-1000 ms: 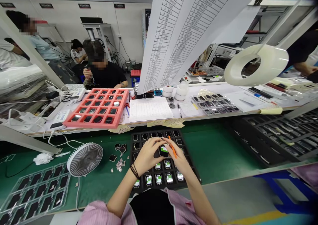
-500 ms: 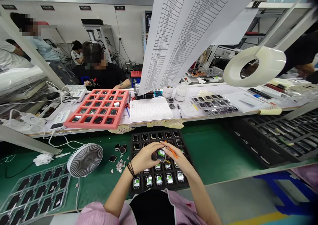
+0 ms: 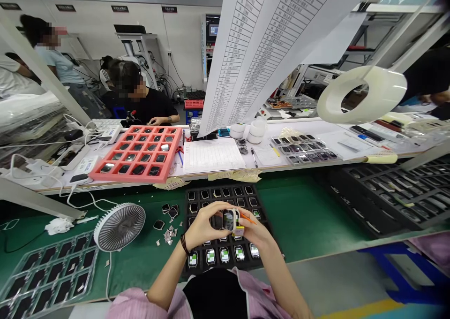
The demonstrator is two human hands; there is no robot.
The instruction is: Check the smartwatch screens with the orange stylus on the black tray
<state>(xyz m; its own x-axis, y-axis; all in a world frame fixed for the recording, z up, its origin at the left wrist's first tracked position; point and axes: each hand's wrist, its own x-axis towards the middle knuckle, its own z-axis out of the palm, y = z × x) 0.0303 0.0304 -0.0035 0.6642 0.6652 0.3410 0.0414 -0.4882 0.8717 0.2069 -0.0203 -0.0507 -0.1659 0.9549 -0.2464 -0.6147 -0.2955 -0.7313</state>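
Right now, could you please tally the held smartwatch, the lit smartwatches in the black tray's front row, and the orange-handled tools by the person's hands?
Held smartwatch: 1
Front-row smartwatches in the black tray: 5
Orange-handled tool: 1
Total: 7

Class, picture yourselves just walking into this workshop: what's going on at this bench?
A person at a green-matted bench holds a square smartwatch up in both hands, with an orange pick showing from the right hand. The left hand grips the watch's other side. Beneath the hands lies a black tray of watches in rows. Farther off, a co-worker in a black shirt sits beyond a red tray of dark devices.
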